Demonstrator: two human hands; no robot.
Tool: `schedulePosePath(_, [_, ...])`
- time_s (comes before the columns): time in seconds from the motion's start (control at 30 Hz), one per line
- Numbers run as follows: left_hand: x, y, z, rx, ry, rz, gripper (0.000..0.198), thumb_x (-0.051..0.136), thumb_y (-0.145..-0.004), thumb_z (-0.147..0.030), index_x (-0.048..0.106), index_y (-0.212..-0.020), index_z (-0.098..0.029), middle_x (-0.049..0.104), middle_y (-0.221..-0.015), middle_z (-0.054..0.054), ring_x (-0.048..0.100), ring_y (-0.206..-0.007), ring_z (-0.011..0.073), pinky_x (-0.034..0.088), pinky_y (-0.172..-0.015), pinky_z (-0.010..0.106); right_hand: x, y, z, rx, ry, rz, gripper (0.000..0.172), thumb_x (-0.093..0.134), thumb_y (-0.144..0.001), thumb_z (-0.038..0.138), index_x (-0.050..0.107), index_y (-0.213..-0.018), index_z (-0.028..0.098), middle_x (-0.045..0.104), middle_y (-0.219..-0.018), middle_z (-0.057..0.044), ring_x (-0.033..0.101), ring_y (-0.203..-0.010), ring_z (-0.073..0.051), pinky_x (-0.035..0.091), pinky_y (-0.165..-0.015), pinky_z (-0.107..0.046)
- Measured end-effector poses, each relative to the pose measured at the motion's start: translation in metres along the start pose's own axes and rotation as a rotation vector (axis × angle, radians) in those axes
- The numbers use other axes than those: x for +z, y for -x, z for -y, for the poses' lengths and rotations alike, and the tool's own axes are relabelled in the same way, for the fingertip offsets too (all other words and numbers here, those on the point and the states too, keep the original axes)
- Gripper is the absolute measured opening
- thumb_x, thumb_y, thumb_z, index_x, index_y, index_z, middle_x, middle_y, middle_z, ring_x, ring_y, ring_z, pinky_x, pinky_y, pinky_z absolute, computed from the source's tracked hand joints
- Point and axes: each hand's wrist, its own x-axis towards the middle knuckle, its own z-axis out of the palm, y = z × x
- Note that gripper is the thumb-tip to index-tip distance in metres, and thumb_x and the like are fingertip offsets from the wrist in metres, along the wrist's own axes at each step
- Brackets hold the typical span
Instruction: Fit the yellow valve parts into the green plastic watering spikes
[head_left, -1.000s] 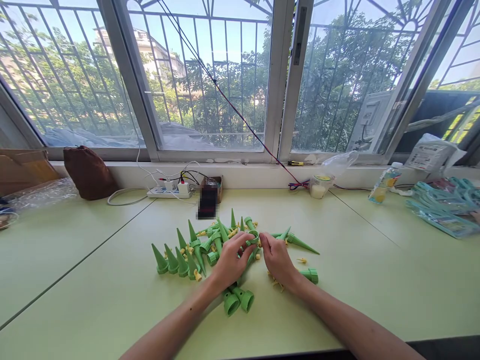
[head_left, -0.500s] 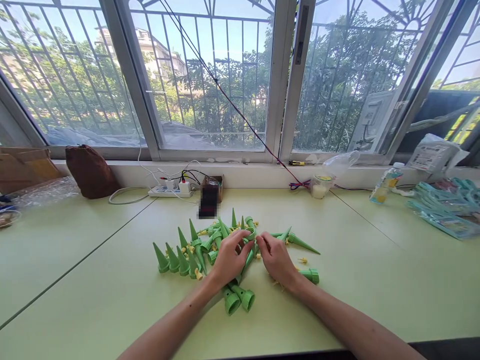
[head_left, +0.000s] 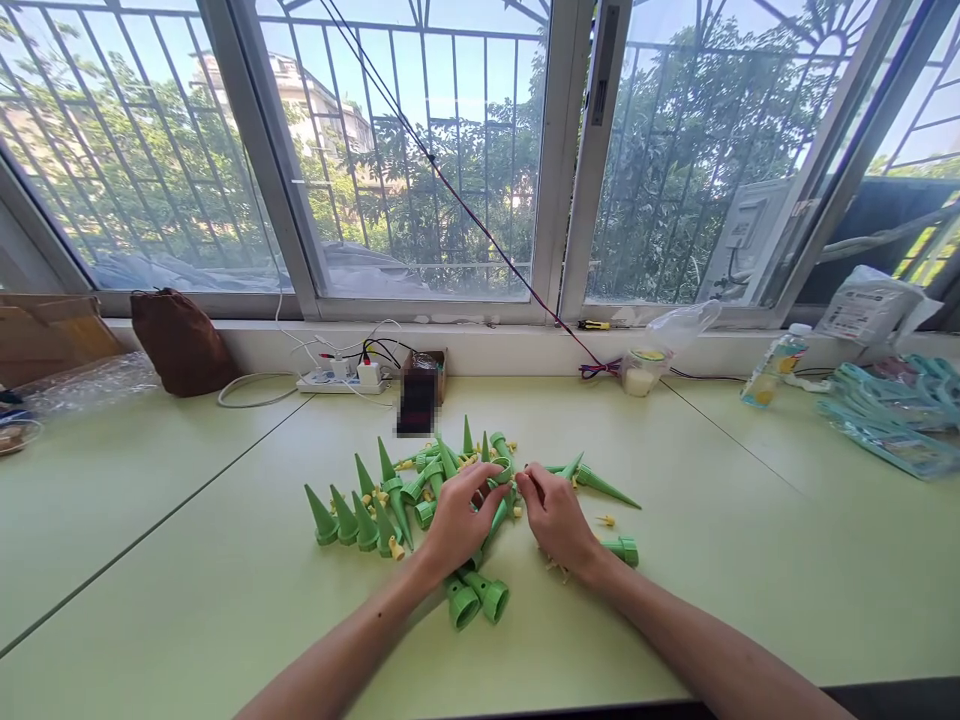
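My left hand [head_left: 463, 515] is closed around a green plastic plant-watering spike [head_left: 502, 466], its round open collar facing up between thumb and forefinger. Just right of that collar, my right hand [head_left: 556, 515] pinches thumb and forefinger together; whatever is between them is too small to make out. Around both hands lie several more green spikes. A row of green cones [head_left: 352, 525] stands point up at the left, and two green spikes [head_left: 478, 600] lie with open collars toward me. Small yellow plastic valves [head_left: 396, 547] are scattered among them, one yellow valve [head_left: 606, 521] apart at the right.
Along the window ledge stand a brown pouch [head_left: 184, 345], a white power strip [head_left: 341, 378], a small box with a blurred dark object [head_left: 418, 400], a jar [head_left: 641, 372] and a bottle [head_left: 776, 367]. Teal plastic packs [head_left: 889, 415] lie at the far right of the pale green table [head_left: 187, 600].
My right hand has shifted slightly to the right, widening the gap to the collar a little. My left hand stays nearly still with the spike.
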Motion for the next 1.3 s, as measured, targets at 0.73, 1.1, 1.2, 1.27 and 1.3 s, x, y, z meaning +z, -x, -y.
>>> schedulePosePath(0.73, [-0.003, -0.003, -0.005, -0.078, -0.008, -0.086, 0.011, 0.058, -0.087, -0.026, 0.061, -0.091, -0.017, 0.063, -0.070, -0.001, 0.055, -0.055, 0.0104, 0.046, -0.055, 0.022, -0.008, 0.002, 0.013, -0.036, -0.200, 0.042, 0.020, 0.054, -0.092, 0.030, 0.057, -0.109, 0.018, 0.063, -0.086, -0.004, 0.055, -0.062, -0.012, 0.044, -0.053, -0.022])
schedulePosePath(1.1, [-0.004, -0.002, -0.001, -0.098, 0.066, -0.040, 0.015, 0.059, -0.088, -0.031, 0.060, -0.093, -0.017, 0.062, -0.070, -0.001, 0.056, -0.058, 0.0113, 0.047, -0.057, 0.022, -0.005, 0.001, 0.003, -0.058, -0.149, 0.011, 0.018, 0.054, -0.092, 0.029, 0.061, -0.104, 0.017, 0.064, -0.077, -0.003, 0.057, -0.064, -0.015, 0.049, -0.061, -0.027])
schedulePosePath(1.2, [-0.005, -0.003, -0.002, -0.095, 0.091, -0.030, 0.015, 0.059, -0.088, -0.031, 0.059, -0.093, -0.016, 0.061, -0.069, -0.001, 0.055, -0.057, 0.0111, 0.046, -0.056, 0.022, -0.006, 0.002, 0.004, -0.084, -0.131, -0.001, 0.017, 0.054, -0.092, 0.029, 0.060, -0.102, 0.017, 0.064, -0.076, -0.003, 0.058, -0.065, -0.016, 0.049, -0.062, -0.027])
schedulePosePath(1.27, [-0.005, -0.003, -0.003, -0.087, 0.106, -0.029, 0.014, 0.059, -0.087, -0.030, 0.059, -0.092, -0.016, 0.058, -0.066, -0.001, 0.053, -0.056, 0.0105, 0.046, -0.055, 0.021, -0.006, 0.002, 0.004, -0.087, -0.130, -0.008, 0.016, 0.054, -0.092, 0.031, 0.060, -0.099, 0.017, 0.064, -0.074, -0.003, 0.058, -0.064, -0.016, 0.048, -0.060, -0.026])
schedulePosePath(1.3, [-0.004, -0.003, -0.003, -0.080, 0.112, -0.028, 0.014, 0.059, -0.087, -0.029, 0.059, -0.092, -0.016, 0.057, -0.066, -0.002, 0.053, -0.056, 0.0103, 0.046, -0.055, 0.021, -0.006, 0.002, 0.004, -0.085, -0.132, -0.012, 0.016, 0.054, -0.092, 0.031, 0.060, -0.097, 0.017, 0.065, -0.073, -0.003, 0.058, -0.063, -0.015, 0.047, -0.059, -0.026])
